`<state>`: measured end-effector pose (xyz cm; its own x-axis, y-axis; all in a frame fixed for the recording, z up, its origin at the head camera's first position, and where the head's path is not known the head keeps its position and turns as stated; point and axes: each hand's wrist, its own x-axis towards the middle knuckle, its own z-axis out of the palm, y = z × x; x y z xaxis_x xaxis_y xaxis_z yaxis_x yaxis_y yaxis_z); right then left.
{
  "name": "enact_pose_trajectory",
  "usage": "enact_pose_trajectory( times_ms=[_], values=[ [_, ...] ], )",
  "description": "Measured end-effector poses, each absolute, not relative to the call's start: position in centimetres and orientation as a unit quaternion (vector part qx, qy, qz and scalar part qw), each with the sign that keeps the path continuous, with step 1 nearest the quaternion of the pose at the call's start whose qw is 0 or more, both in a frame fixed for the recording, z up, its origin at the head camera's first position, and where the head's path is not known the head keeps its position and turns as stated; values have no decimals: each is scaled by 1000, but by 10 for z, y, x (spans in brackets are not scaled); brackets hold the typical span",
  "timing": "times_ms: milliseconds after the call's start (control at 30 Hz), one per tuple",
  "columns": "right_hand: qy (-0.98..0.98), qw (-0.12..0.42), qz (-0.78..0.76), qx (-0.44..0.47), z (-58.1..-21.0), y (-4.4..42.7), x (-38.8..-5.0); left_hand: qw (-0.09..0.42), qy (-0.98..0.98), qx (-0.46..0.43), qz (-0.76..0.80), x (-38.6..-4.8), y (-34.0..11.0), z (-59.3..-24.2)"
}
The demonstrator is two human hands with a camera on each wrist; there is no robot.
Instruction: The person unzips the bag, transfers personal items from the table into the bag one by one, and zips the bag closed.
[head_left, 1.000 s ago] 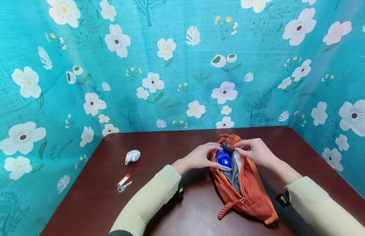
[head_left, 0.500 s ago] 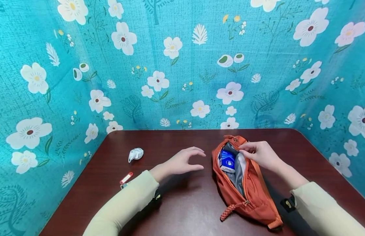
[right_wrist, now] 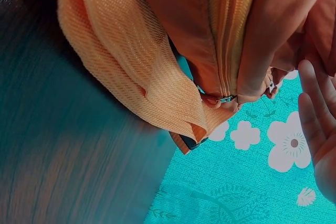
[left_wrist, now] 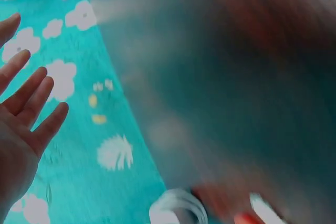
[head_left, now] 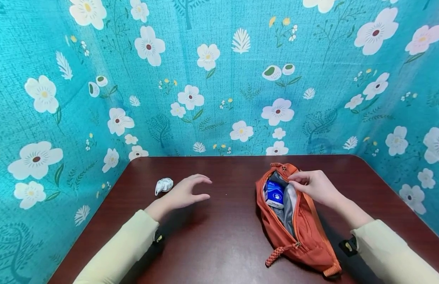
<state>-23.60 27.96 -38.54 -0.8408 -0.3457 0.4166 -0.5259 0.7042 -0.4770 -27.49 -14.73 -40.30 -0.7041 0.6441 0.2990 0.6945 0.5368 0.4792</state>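
Tabletop point(head_left: 226, 228) now separates the left hand point(head_left: 184, 192) from the orange-red waist bag point(head_left: 308, 236): a second ago its fingers and thumb spanned the blue packet point(head_left: 274, 194), and since then the hand has let go and swung well away to the left. It hangs over the table with fingers loosely spread, thumb apart, holding nothing. The blue packet sits inside the unzipped waist bag, against the grey lining toward its far end, and no hand touches it, so it appears to rest there unaided. The right hand point(head_left: 313, 187) remains at the mouth, thumb and forefinger pinching the near-right edge, which keeps the opening wide. Just beside the left hand lies a coiled white cable point(head_left: 164, 185), still outside the waist bag. A red-and-white key tag point(left_wrist: 264, 210) shows at the bottom of the left wrist view; from the head, the left sleeve point(head_left: 125, 240) seems to hide it.
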Motion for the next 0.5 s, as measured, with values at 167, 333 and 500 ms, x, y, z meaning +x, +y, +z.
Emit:
enact_pose_trajectory(
  times_ms=[167, 333, 500],
  values=[
    [-909, 159, 298, 244, -385, 280, -236, 44, -889, -340, -302, -280, -175, -398],
    [-910, 159, 298, 242, -385, 280, -235, 54, -899, -317, -297, -291, -200, -398],
    [-910, 148, 304, 239, -383, 279, -234, 49, -907, -288, -304, -299, -222, -403]
  ],
)
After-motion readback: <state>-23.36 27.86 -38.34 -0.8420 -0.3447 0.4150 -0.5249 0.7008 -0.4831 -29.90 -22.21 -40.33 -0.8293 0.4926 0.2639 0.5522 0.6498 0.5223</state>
